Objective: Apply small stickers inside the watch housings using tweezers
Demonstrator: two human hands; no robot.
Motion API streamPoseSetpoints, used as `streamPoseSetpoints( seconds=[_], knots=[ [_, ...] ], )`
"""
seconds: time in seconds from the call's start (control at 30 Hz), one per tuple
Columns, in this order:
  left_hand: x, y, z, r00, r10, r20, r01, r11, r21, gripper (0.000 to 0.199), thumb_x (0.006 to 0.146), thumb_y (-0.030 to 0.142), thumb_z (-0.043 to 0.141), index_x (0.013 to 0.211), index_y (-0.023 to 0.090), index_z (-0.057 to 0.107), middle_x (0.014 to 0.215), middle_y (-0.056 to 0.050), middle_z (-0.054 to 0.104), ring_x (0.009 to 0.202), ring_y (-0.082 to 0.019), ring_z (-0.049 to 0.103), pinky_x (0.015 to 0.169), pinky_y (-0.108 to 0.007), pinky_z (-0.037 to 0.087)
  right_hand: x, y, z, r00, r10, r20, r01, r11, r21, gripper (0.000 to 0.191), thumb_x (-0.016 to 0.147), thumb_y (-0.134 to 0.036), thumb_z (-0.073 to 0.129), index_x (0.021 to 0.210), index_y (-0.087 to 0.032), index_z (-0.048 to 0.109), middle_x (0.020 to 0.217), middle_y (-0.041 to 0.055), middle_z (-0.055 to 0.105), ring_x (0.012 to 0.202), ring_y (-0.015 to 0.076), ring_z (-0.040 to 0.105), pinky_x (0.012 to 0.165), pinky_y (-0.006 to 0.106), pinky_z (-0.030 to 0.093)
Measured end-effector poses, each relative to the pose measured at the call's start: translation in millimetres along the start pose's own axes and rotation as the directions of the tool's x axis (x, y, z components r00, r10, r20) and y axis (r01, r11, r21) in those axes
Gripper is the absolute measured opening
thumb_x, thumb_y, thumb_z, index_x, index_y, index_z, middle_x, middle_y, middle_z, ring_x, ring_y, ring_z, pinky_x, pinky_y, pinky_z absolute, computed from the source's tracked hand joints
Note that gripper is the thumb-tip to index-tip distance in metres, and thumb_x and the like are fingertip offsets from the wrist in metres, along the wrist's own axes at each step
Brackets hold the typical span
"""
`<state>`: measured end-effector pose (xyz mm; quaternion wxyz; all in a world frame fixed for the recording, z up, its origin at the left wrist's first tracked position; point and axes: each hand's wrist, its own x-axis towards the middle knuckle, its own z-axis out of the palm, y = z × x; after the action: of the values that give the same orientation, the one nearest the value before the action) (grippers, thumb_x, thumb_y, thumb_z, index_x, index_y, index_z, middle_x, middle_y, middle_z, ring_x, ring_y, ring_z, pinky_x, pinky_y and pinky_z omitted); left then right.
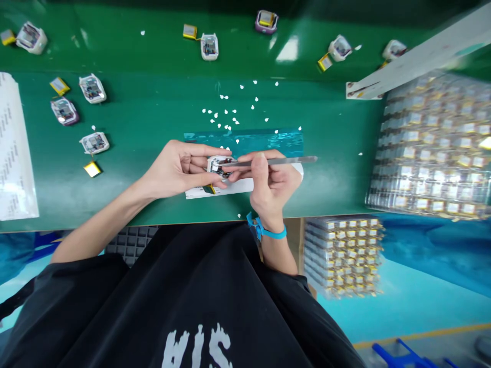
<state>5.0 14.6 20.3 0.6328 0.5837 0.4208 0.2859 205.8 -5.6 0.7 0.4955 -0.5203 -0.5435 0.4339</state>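
Note:
My left hand (187,166) grips a small white watch-like casing (215,166) with its circuit board facing up. A yellow-and-dark battery (209,189) hangs from the casing's lower side. In my right hand (270,176) is a pair of metal tweezers (286,161), pinched between thumb and fingers, with the tips over the circuit board. Whether the tips hold anything is too small to tell. Beneath both hands lie a white paper strip (241,188) and a shiny blue film strip (268,143). Small white stickers or tabs (226,111) are scattered on the green table beyond them.
Several open casings (92,88) with yellow batteries (92,168) lie at the left and along the back of the green table (146,112). Stacked clear trays (433,148) stand at the right, below a slanted white bar (418,56). More trays (341,255) sit lower down. A printed sheet (15,153) lies far left.

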Motion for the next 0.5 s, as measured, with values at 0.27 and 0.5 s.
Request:
streamPoseSetpoints(
  seconds=[0.27,0.5],
  knots=[
    [-0.2,-2.7,0.6,1.0,0.02,-0.023,-0.018,0.998,0.068,0.046,0.092,0.032,0.075,0.134,0.014,0.07,0.107,-0.012,0.083,0.092,-0.024,0.083,0.082,-0.031,0.069,2.1,1.4,1.3,0.998,-0.065,0.027,0.066,0.998,-0.024,0.036,0.102,-0.055,0.058,0.088,-0.027,0.076,0.087,0.0012,0.081,0.068,0.0169,0.078,0.065,0.033,0.068],
    [-1.0,9.2,-8.9,0.999,-0.011,-0.046,0.018,0.985,0.17,0.03,0.097,0.025,0.062,0.121,0.013,0.074,0.099,-0.01,0.084,0.088,-0.023,0.083,0.078,-0.033,0.069,4.2,-6.0,-5.7,0.969,-0.234,0.084,0.233,0.972,0.012,0.026,0.105,-0.045,0.057,0.103,-0.031,0.079,0.097,-0.0007,0.082,0.077,0.0167,0.079,0.07,0.034,0.067]
  ],
)
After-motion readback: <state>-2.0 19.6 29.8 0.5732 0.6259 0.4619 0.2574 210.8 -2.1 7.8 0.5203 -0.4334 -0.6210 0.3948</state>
